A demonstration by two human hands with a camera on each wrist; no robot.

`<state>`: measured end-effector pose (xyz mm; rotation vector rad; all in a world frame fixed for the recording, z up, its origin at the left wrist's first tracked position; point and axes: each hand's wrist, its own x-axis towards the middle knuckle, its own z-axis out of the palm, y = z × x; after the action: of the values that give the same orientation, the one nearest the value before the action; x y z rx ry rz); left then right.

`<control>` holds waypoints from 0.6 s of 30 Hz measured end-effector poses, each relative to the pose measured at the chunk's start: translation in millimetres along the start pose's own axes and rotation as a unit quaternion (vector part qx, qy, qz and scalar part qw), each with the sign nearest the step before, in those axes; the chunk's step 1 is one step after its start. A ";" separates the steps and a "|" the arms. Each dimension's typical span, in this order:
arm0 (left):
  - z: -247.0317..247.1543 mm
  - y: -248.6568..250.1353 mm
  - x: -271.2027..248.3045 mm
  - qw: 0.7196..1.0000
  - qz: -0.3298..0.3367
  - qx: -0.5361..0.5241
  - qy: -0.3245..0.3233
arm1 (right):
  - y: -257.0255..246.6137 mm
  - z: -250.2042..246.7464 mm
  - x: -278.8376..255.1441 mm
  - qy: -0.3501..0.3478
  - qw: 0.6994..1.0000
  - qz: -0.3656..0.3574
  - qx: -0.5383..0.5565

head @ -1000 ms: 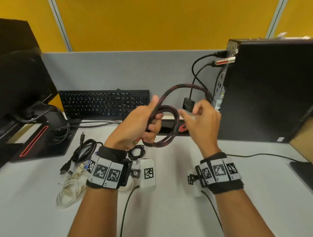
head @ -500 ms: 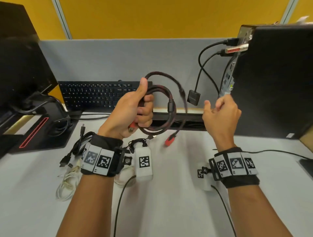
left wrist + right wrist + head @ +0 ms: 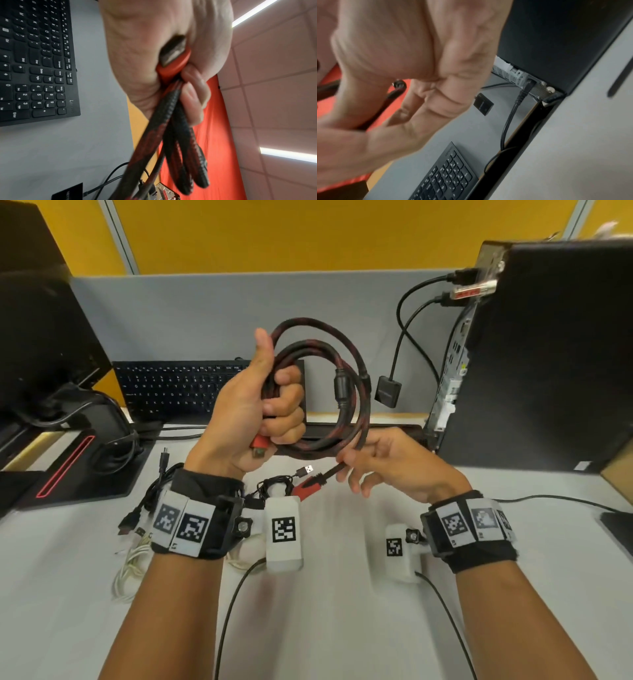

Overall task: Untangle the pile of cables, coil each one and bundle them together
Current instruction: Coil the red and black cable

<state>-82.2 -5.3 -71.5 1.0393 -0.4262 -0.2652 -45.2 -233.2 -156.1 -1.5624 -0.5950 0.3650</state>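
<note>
- Two hands are up over the desk (image 3: 325,628), both busy with one red-and-black braided cable (image 3: 356,378).
- The left hand (image 3: 253,412) is fisted round the gathered loops, thumb upright along them; one red plug (image 3: 175,60) pokes out of the bottom of that fist, plainly seen from the left wrist.
- The coil hangs to the right of the fist, its ring roughly upright and facing the person, held in the air in front of the keyboard (image 3: 178,388).
- The right hand (image 3: 394,463) sits just below and right of the coil; thumb and forefinger pinch the loose tail, the other fingers spread slack.
- That tail slants down and left from the pinch to the free red plug (image 3: 306,487), which hangs just above a small black cable (image 3: 274,486) on the desk.
- My reading: the tail's long axis points away from the coil, so the right hand, being nearer, would have to swing it up and round towards the left fist to close the last loop.
- More cables lie on the desk at the left: a black bundle (image 3: 154,491) and a white one (image 3: 133,563).
</note>
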 end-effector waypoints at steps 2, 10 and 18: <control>-1.8 -0.4 0.4 1.000 0.000 0.016 0.018 | -3.8 -2.5 -0.5 0.023 0.997 -0.036 0.065; -23.0 -14.4 0.9 0.987 -0.104 0.125 -0.019 | -21.4 -35.6 -8.1 0.349 0.921 -0.132 0.109; -28.6 -27.2 1.7 0.960 -0.133 0.230 -0.085 | -7.3 -50.4 -12.4 0.586 0.795 -0.119 0.096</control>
<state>-67.9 2.8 -107.4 1.5413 -0.5177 -0.5140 -27.8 -281.6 -146.0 -1.1936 0.2372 -0.7164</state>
